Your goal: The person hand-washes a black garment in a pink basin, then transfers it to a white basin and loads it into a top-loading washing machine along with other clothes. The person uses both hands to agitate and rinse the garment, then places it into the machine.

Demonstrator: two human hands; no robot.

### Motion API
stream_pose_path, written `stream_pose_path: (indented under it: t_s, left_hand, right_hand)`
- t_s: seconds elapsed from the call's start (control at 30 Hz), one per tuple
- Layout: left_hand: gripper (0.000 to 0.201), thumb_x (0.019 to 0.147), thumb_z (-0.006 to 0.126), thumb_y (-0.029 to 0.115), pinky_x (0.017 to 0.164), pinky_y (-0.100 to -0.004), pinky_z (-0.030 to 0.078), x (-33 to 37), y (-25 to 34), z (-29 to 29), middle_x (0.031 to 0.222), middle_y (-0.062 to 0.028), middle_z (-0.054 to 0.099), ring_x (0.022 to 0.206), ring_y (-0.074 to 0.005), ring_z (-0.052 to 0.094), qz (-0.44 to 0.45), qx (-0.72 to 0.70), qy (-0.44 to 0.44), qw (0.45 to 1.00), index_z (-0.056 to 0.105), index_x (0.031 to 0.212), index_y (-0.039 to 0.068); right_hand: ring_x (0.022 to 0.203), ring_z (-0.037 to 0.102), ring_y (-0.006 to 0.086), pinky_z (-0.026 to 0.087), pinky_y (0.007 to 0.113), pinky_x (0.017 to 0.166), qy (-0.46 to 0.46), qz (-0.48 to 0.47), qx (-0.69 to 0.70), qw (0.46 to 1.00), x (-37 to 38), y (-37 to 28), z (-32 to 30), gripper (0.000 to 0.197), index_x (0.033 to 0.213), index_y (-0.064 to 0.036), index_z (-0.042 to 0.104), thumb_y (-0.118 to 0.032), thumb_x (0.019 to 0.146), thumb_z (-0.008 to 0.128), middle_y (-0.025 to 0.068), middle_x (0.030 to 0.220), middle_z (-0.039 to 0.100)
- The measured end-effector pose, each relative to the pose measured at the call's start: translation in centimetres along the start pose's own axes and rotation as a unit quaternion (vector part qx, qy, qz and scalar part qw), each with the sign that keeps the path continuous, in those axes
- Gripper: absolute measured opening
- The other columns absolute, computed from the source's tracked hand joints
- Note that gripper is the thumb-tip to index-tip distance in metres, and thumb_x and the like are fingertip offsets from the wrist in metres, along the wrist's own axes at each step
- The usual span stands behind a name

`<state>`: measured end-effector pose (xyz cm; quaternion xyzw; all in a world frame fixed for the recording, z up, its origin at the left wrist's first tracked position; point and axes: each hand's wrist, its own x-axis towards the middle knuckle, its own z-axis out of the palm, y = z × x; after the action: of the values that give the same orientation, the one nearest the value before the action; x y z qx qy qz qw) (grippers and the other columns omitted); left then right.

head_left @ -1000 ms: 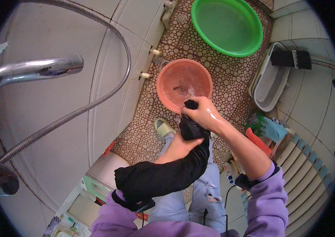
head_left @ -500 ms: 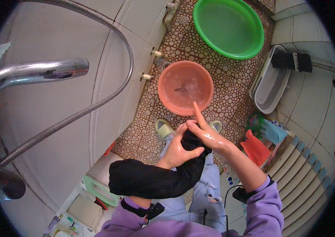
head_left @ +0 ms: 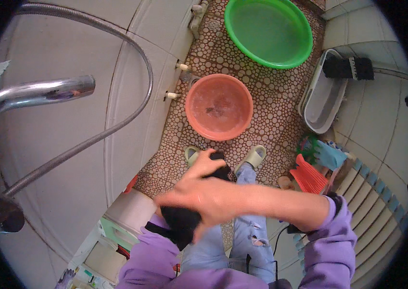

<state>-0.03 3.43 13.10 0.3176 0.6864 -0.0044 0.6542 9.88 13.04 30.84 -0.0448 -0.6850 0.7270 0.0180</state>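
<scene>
A wet-looking black cloth [head_left: 181,219] lies along my left forearm, and part of it shows at my left hand. My left hand [head_left: 205,166] is closed around that end, in front of the orange basin [head_left: 194,126]. My right hand [head_left: 197,197] reaches across to my left forearm and lies over the cloth. Its fingers are smeared by motion, so whether they grip the cloth cannot be made out. The orange basin stands on the floor with cloudy water and a dark patch in it.
A large green basin [head_left: 229,36] of water stands farther off. To the right are a grey-white tub [head_left: 305,103] with a black brush [head_left: 343,68], a red ribbed thing [head_left: 307,174] and a slatted rack [head_left: 358,212]. At left hang a chrome spout [head_left: 45,91] and a metal hose [head_left: 117,125].
My right hand has moved left and nearer to me, from beside my left hand onto my left forearm. The cloth there is more bunched and partly hidden. The view has shifted slightly.
</scene>
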Motion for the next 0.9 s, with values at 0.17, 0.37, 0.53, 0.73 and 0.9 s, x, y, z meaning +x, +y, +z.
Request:
stream_pose_path:
  t_s: [0.17, 0.37, 0.53, 0.73, 0.9]
  left_hand:
    - [0.056, 0.076, 0.072, 0.034, 0.072, -0.0345, 0.053, -0.7, -1.2, -4.9, 0.1, -0.0088, 0.066, 0.081, -0.0192, 0.064, -0.164, -0.289, 0.027, 0.943, 0.055, 0.118, 0.003]
    - [0.039, 0.086, 0.056, 0.038, 0.078, -0.0367, 0.054, -5.5, -3.6, -2.5, 0.096, -0.0081, 0.069, 0.086, -0.0221, 0.066, -0.206, -0.53, -0.173, 0.804, 0.065, 0.102, 0.004]
    - [0.04, 0.086, 0.054, 0.036, 0.084, -0.0379, 0.051, -9.3, -3.1, 1.9, 0.106, -0.009, 0.066, 0.093, -0.0238, 0.064, -0.186, -0.599, -0.246, 0.739, 0.062, 0.109, 0.004]
    - [0.037, 0.087, 0.053, 0.033, 0.09, -0.0383, 0.049, -11.6, -0.2, 2.9, 0.108, -0.0095, 0.064, 0.098, -0.0235, 0.062, -0.16, -0.598, -0.188, 0.763, 0.059, 0.111, 0.006]
    - [0.035, 0.085, 0.056, 0.028, 0.091, -0.0392, 0.049, -12.7, 2.2, 2.4, 0.107, -0.0122, 0.063, 0.098, -0.0255, 0.061, -0.089, -0.686, -0.106, 0.715, 0.057, 0.11, 0.005]
  right_hand:
    - [0.089, 0.059, 0.0245, 0.048, 0.044, 0.089, 0.039, -0.099, -0.293, 0.95, -5.8, -3.0, 1.7, 0.04, 0.114, -0.0185, 0.053, -0.021, 0.075, 0.059, 0.009, 0.088, 0.052]
    - [0.109, 0.052, 0.033, 0.041, 0.049, 0.097, 0.195, -0.033, -0.095, 0.976, -10.8, -3.8, -3.4, 0.063, 0.112, -0.0077, 0.048, -0.021, 0.061, 0.082, 0.0142, 0.109, 0.05]
    - [0.113, 0.049, 0.0309, 0.04, 0.045, 0.098, 0.335, 0.039, 0.066, 0.939, -11.8, -5.4, -5.9, 0.095, 0.117, -0.0041, 0.037, -0.024, 0.045, 0.095, 0.0152, 0.114, 0.047]
    - [0.11, 0.051, 0.0293, 0.042, 0.044, 0.096, 0.252, 0.064, -0.005, 0.966, -13.3, -7.0, -7.9, 0.109, 0.117, -0.0052, 0.035, -0.035, 0.033, 0.098, 0.0133, 0.11, 0.046]
    - [0.106, 0.052, 0.0265, 0.043, 0.042, 0.094, 0.447, -0.039, 0.077, 0.89, -14.1, -5.9, -6.3, 0.103, 0.116, -0.0038, 0.036, -0.038, 0.04, 0.096, 0.0112, 0.106, 0.047]
